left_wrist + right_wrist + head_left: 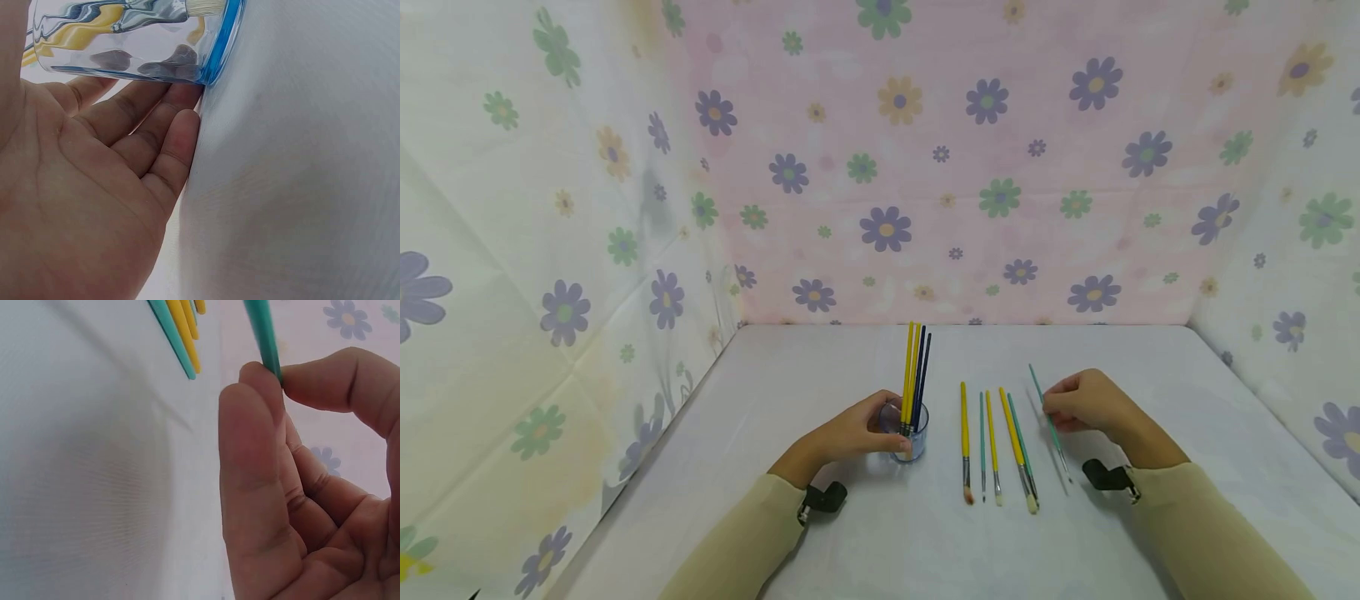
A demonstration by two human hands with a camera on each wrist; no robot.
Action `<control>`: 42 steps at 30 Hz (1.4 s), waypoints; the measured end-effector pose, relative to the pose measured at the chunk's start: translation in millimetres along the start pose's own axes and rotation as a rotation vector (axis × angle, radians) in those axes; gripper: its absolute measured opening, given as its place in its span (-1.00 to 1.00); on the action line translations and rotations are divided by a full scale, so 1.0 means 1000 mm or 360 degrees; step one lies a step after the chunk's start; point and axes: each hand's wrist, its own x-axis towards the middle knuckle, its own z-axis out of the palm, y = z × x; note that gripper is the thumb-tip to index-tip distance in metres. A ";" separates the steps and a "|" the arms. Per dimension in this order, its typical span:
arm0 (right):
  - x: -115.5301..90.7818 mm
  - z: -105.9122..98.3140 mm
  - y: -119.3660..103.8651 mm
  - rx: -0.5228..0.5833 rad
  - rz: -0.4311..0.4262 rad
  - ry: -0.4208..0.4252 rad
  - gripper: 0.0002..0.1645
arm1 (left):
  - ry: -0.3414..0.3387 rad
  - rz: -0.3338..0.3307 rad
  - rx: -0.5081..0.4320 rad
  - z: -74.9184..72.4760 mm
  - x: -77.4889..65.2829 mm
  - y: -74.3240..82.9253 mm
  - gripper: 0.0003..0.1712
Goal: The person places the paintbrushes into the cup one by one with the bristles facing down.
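Observation:
A clear glass (917,446) with a bluish base stands on the table, holding several paintbrushes (912,375) with yellow and dark blue handles pointing up. My left hand (857,429) holds this glass, thumb at the near side and fingers around the back. In the left wrist view, bristles show through the wall of the glass (125,44). My right hand (1093,404) pinches a thin teal paintbrush (1058,446) between thumb and fingertips, its bristles slanting down toward the table. In the right wrist view, the teal handle (264,337) sits between the thumb and fingers.
Between the hands, several brushes lie roughly side by side, bristles toward me, including a yellow brush (966,433) and a teal brush (982,442). The white table (850,542) is enclosed by flower-patterned cloth walls (925,167) at the back and sides.

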 end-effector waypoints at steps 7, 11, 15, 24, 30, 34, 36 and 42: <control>-0.001 -0.001 -0.004 0.0046 -0.0036 0.0028 -0.50 | -0.0007 -0.0009 -0.0009 0.000 -0.001 0.001 -0.35; -0.002 -0.001 -0.008 0.0088 -0.0059 0.0048 -0.49 | 0.0008 -0.0017 0.0013 0.000 -0.001 0.002 -0.35; -0.005 -0.002 -0.011 0.0155 -0.0108 0.0063 -0.48 | 0.0005 -0.0012 0.0015 0.000 -0.001 0.002 -0.35; -0.012 -0.004 -0.028 0.0269 -0.0234 0.0051 -0.45 | 0.0013 0.0001 0.0022 0.000 0.000 0.002 -0.35; -0.014 -0.006 -0.043 0.0377 -0.0310 0.0059 -0.43 | 0.0008 -0.0030 0.0018 0.001 0.000 0.000 -0.34; -0.017 -0.008 -0.055 0.0449 -0.0397 0.0110 -0.45 | -0.0001 -0.0032 0.0020 0.002 0.000 0.001 -0.33; -0.019 -0.008 -0.061 0.0479 -0.0442 0.0137 -0.44 | 0.0004 -0.0035 0.0027 0.002 0.000 0.002 -0.33; -0.022 0.001 -0.071 0.0564 -0.0568 0.0252 -0.49 | 0.0016 -0.0030 0.0040 0.000 -0.002 0.006 -0.33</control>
